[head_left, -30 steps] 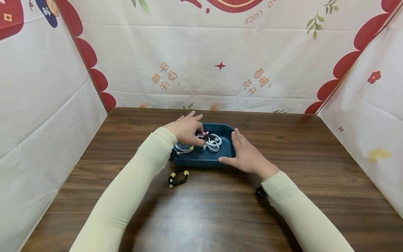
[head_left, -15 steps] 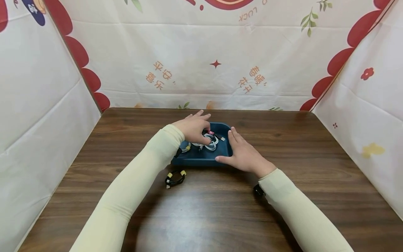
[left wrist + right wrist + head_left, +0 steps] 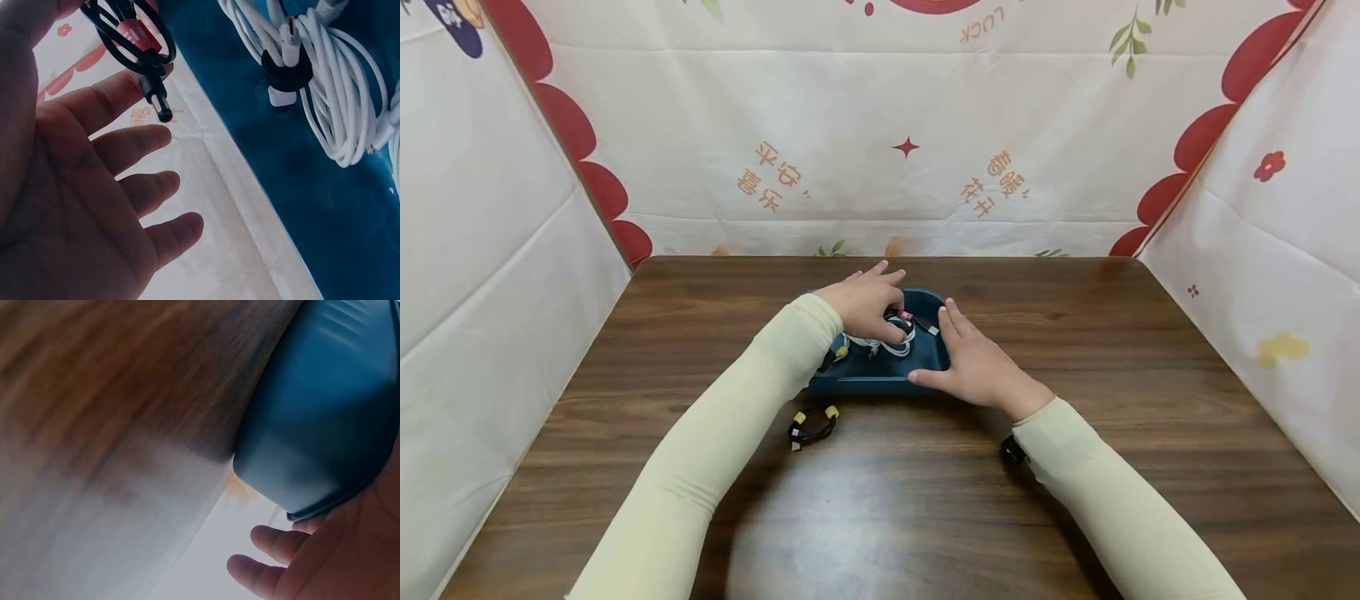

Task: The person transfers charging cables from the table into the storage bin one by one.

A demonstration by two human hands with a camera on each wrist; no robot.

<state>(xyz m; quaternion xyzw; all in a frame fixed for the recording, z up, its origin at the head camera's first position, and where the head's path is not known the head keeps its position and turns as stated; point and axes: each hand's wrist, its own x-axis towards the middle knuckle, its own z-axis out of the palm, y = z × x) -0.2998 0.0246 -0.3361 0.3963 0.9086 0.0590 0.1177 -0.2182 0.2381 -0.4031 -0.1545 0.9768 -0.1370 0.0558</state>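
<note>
My left hand point(image 3: 865, 305) reaches over the blue tray point(image 3: 872, 386) and pinches a coiled black cable point(image 3: 150, 90) between thumb and index finger. A red tie wraps the cable, and a barrel plug hangs from it in the left wrist view; the other fingers are spread. White coiled cables point(image 3: 337, 94), one bound with a black strap, lie in the tray, partly covered by the hand in the head view. My right hand point(image 3: 976, 362) rests with straight fingers against the tray's right side, its thumb at the near rim.
Another black coiled cable point(image 3: 812, 427) with yellow ties and a USB plug lies on the wooden table point(image 3: 1000, 517) in front of the tray. Patterned white cloth walls point(image 3: 850, 108) stand behind and at both sides.
The head view has shifted slightly. My left hand has moved a little right over the tray, and the black cable's USB end now sits apart from the white coil. The right hand stays at the tray.
</note>
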